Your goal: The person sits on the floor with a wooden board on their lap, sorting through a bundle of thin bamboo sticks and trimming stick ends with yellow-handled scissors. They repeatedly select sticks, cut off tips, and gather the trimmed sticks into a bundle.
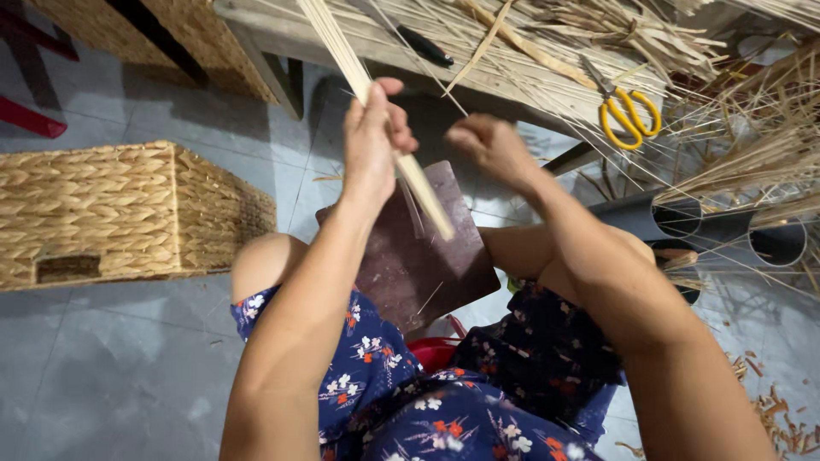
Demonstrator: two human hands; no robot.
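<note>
Left hand [371, 141] closed round a bundle of pale reed strips [389, 128] (slanting over a dark board [427, 265]); right hand [491, 145] curled just beside, pinching thin strands, contents unclear.

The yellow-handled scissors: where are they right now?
In the head view, the yellow-handled scissors lie upper right on the wooden bench among loose straw, beyond the right hand.

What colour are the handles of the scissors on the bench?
Yellow; the scissors show clearly in the head view.
</note>
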